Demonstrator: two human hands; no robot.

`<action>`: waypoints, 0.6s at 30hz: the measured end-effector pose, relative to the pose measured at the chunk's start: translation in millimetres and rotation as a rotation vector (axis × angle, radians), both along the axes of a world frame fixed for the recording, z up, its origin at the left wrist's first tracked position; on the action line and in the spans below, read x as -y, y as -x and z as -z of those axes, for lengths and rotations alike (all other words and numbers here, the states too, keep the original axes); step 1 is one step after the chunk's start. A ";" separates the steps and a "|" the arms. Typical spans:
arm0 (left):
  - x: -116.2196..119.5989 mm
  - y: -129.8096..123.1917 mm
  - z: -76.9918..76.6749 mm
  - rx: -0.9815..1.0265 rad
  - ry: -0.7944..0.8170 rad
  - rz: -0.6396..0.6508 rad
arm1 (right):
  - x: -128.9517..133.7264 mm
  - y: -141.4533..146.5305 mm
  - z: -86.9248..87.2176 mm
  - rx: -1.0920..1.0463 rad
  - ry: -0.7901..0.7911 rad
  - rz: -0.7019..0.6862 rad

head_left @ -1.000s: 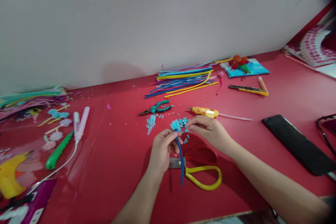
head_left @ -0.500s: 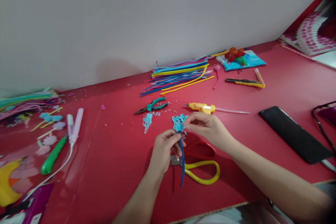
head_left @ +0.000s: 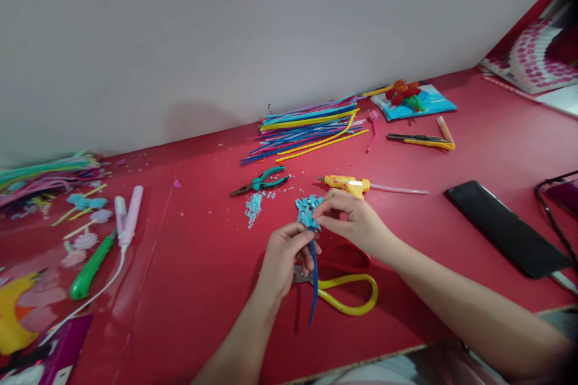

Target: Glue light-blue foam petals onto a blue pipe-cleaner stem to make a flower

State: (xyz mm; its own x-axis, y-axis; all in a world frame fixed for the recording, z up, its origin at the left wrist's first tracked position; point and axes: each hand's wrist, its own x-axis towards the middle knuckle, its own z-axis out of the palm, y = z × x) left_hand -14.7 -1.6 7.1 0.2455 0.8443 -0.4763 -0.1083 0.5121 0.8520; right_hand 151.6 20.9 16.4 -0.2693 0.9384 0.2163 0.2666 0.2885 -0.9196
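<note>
My left hand (head_left: pixel 289 252) pinches the top of a blue stem (head_left: pixel 313 283), which hangs down over the scissors (head_left: pixel 356 296) with their red and yellow handles. My right hand (head_left: pixel 345 213) is closed at the fingertips, touching the upper end of the stem; what it holds there is too small to name. Right behind the fingertips lie light blue pieces (head_left: pixel 305 206), and they partly blend with the top of the stem. The yellow glue gun (head_left: pixel 345 183) lies just behind my right hand.
Pliers (head_left: pixel 266 181) and blue scraps (head_left: pixel 253 209) lie behind my left hand. Farther back is a bundle of coloured stems (head_left: pixel 311 123). A black phone (head_left: pixel 506 225) lies right, a hair iron (head_left: pixel 130 216) and a green-handled tool (head_left: pixel 93 267) left.
My right hand has shifted slightly left and down, its fingertips now closer to the top of the stem. My left hand has stayed nearly in place.
</note>
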 end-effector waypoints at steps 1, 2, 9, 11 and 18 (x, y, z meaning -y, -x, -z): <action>0.0 0.2 0.4 -0.001 0.003 0.001 | 0.5 0.7 -0.9 0.010 -0.010 0.009; 0.1 0.4 0.8 -0.003 0.006 0.002 | 0.9 1.3 -1.8 0.017 -0.019 0.016; 1.2 0.8 1.4 -0.006 -0.002 -0.003 | 3.3 3.2 -3.7 0.063 -0.083 0.030; 1.7 0.5 1.5 -0.011 -0.008 -0.008 | 4.1 3.8 -3.4 0.073 -0.109 0.032; 1.6 -0.6 -0.7 -0.012 -0.043 -0.048 | 10.5 4.4 -5.5 0.175 -0.241 0.093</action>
State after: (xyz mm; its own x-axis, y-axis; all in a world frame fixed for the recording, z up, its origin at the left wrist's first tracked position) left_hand -14.0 -3.2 7.8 0.1984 0.8750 -0.4416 -0.1216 0.4691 0.8748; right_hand 147.2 10.5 21.9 -0.2374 0.8880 0.3938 0.4502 0.4598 -0.7654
